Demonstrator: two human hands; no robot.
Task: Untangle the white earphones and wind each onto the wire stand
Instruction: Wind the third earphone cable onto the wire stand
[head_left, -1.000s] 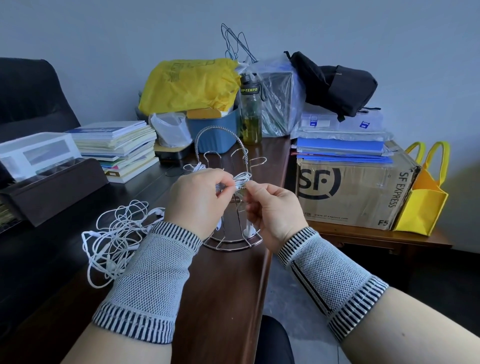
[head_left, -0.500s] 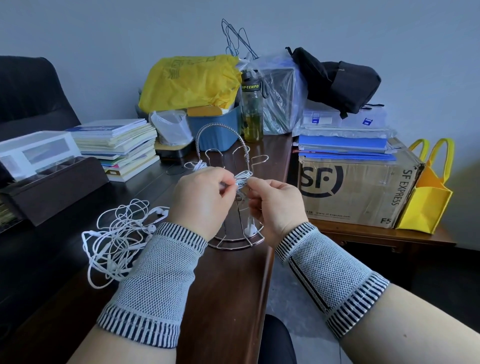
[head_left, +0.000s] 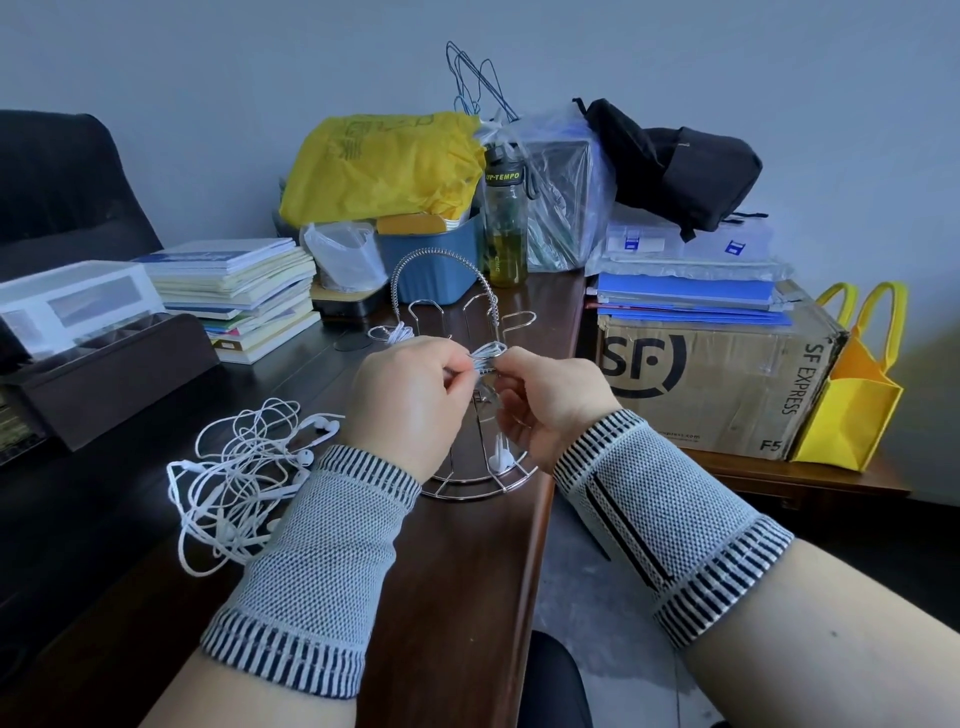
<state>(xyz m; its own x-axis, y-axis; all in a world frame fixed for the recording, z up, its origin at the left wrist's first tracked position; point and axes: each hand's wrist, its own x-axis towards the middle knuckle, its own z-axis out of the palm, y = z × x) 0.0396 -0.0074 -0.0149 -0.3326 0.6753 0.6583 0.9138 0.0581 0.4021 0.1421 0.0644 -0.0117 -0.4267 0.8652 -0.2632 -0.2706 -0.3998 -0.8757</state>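
Dark wooden desk (head_left: 467, 597) running away toward a pale grey wall, crowded along the far edge. Blue bin (head_left: 431, 260) sitting at the back, holding yellow-and-white items under a crumpled yellow bag (head_left: 379, 166). Clear plastic bag (head_left: 561, 187) wrapping a dark box, contents hard to make out. Green-tinted bottle (head_left: 504, 228) standing upright between bin and clear bag. SF cardboard box (head_left: 717, 384) resting on a lower side table, closed, carrying blue folders (head_left: 685, 296) and clear cases, with a black backpack (head_left: 680, 161) slumping on top. Yellow tote (head_left: 852, 405) leaning against the box, interior not showing. Dark tray (head_left: 104, 374) at left cut off by the frame edge; stack of books (head_left: 239, 291) lying beside it.

Wire stand (head_left: 462, 374) standing upright near the desk's right edge, lower middle hidden behind both hands. One earbud (head_left: 500, 460) hanging inside the stand near its base ring. Tangled white earphones (head_left: 239, 478) lying in a loose heap left of the stand, partly covered by the left wristband.

Left hand (head_left: 405, 400) curling, thumb and fingertips pinching a bundle of wound white cord (head_left: 488, 356) on a stand arm. Right hand (head_left: 550, 400) pinching the same bundle from the other side, remaining fingers folding underneath. Another wound cord (head_left: 395, 332) sitting on an arm at left.
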